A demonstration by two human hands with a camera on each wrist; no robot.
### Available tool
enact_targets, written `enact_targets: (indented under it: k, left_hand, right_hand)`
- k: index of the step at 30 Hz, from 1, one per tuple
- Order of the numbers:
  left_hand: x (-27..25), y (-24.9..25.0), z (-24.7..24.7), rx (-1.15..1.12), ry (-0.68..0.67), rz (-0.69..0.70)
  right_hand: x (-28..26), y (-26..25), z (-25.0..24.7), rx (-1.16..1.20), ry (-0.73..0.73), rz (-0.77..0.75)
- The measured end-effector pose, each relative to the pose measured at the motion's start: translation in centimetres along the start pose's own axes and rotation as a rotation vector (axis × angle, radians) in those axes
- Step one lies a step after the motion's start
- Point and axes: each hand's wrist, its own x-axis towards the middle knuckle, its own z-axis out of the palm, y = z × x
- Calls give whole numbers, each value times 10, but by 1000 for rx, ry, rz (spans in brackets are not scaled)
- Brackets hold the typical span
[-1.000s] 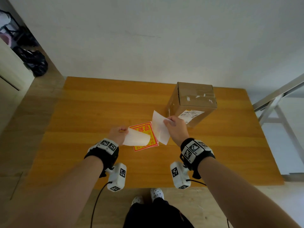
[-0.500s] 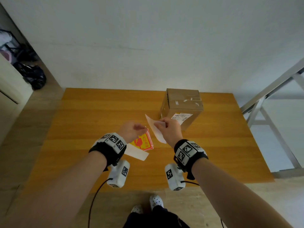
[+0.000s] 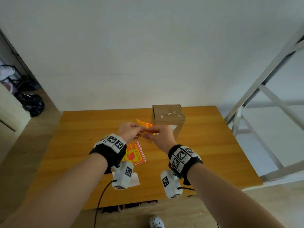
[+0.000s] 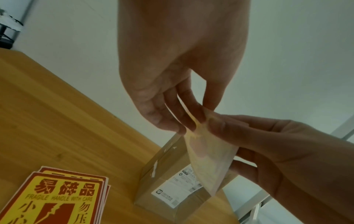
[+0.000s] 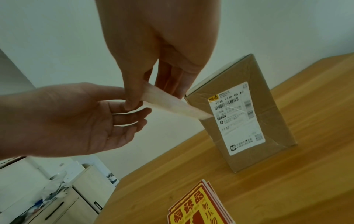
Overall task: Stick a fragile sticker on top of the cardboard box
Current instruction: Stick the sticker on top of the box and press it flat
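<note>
yellow fragile sticker [image 3: 145, 126] between both hands, above table [image 3: 82, 137]

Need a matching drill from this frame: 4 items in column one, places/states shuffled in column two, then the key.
Items:
1. peeled sticker
2. sticker stack
3. cardboard box
4. white backing paper

States:
A. stands upright on the table, shipping label on its near side
B. pinched in the air between left hand and right hand
C. lies flat on the table near its front edge, partly behind the left wrist camera
D. lies on the table, printed face up

Pairs: 1-B, 2-D, 3-A, 4-C
</note>
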Motion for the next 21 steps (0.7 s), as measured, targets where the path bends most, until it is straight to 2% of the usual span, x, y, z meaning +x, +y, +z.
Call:
enact_targets:
  k: [6,11,15,18,21]
  left_hand:
    - [-1,14,0,76,18,101]
    - [-3,26,-11,161,-50,124]
    - [-5,43,-28,183,-139,152]
    - [-1,51,-30,179,-117,170]
    - [8,55,-19,177,-88,143]
  right_hand:
    - [4,4,-27,-168,65,-19]
    - [15,5,-50,-28,269,37]
    - [31,8,-47,48,182,102]
    - [42,7,-48,156,141,140]
    - [51,7,-60,232,167,142]
